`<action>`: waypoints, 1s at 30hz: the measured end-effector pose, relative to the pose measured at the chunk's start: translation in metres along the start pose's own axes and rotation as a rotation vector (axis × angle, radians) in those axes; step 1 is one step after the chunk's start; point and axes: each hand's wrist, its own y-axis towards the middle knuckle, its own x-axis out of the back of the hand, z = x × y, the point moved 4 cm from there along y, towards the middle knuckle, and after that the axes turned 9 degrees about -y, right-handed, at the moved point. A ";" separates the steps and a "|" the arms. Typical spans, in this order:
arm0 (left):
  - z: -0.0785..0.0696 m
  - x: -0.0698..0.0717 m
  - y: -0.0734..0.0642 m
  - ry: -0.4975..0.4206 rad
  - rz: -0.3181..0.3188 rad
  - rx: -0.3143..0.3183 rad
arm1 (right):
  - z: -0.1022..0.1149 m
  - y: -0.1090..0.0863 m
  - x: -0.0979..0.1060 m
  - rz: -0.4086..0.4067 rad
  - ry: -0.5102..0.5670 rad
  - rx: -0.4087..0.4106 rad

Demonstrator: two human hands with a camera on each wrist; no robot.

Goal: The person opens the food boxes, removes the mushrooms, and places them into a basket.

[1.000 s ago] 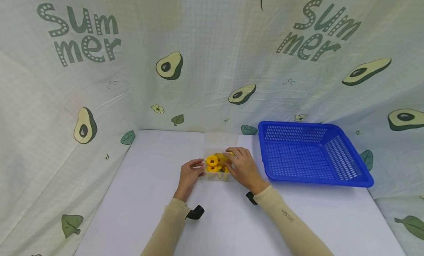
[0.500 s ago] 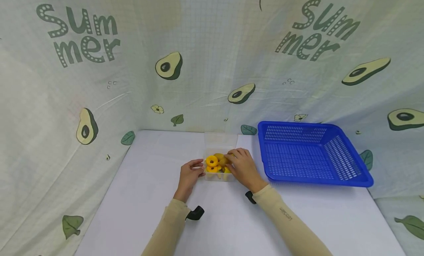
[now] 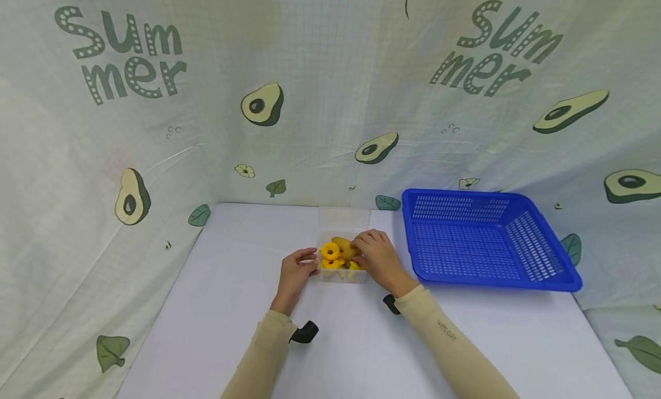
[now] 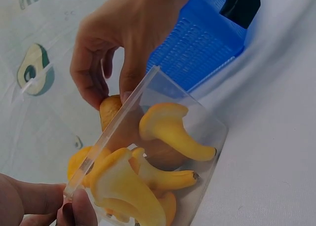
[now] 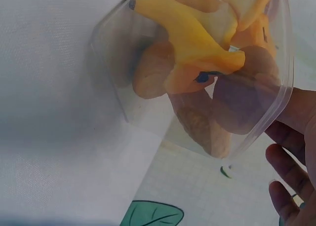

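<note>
- The left hand (image 3: 296, 272) has its fingers slightly bent, thumb and a finger meeting across a rim corner of the clear, rectangular plastic box (image 3: 343, 277), which sits between both hands' fingers.
- The right hand (image 3: 376, 258) is nearly closed at thumb and fingertips, pinching a rounded, yellow-brown piece (image 4: 109, 110) just at the box's rim.
- Below the right fingertips, inside the box, lie bright yellow, flared mushroom-shaped pieces (image 4: 168, 130).
- Beyond both sets of fingers is a clear flat panel (image 3: 345, 220).
- Right of the right fingers stands a blue, perforated rectangular basket (image 3: 459, 252).
- A white table (image 3: 341, 341) lies beneath.
</note>
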 end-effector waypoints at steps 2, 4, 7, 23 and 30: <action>0.000 0.000 0.000 0.001 0.001 -0.001 | 0.000 0.000 0.000 0.000 0.015 0.008; 0.000 0.000 0.000 0.004 0.000 -0.001 | 0.000 -0.001 0.000 -0.007 0.029 0.021; 0.001 0.000 0.001 0.010 -0.004 0.001 | 0.001 -0.001 0.001 -0.019 0.039 0.039; 0.003 0.000 0.001 0.017 -0.011 0.003 | 0.000 -0.010 0.007 -0.065 0.016 0.069; 0.003 0.000 0.001 0.012 -0.010 -0.005 | -0.001 -0.016 0.019 -0.121 0.013 0.078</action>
